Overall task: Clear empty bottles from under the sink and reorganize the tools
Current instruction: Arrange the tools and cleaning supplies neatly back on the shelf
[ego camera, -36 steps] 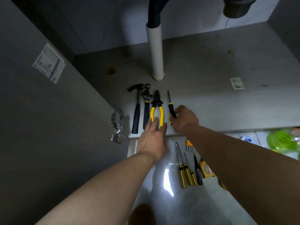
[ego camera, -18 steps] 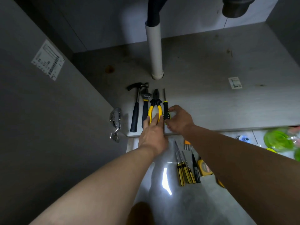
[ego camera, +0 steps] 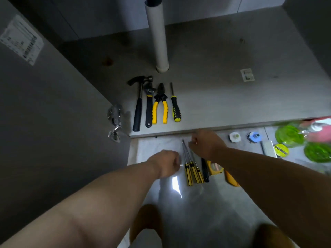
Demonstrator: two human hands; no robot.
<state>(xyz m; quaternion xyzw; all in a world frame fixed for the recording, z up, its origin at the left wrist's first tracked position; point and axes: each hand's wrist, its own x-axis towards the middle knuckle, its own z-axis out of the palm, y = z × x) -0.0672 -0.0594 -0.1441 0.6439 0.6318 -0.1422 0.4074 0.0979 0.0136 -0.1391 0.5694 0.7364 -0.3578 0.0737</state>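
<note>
Now the black-handled screwdriver point(ego camera: 175, 110) is being left, released, below the pipe point(ego camera: 157, 36) beside the pliers point(ego camera: 160, 104) — the left hand point(ego camera: 166, 163) and right hand point(ego camera: 206, 144) are being drawn farther from the pipe, over the loose screwdrivers point(ego camera: 194, 171), fingers curled; whether anything is being gripped cannot be told.

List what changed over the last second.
Both hands drew back from the cabinet floor: the right hand let go of the black-and-yellow screwdriver, now lying beside the pliers, and the left hand left the pliers. Both now hover over the loose screwdrivers on the tiles. The hammer, wrench and pliers stayed put.
</note>
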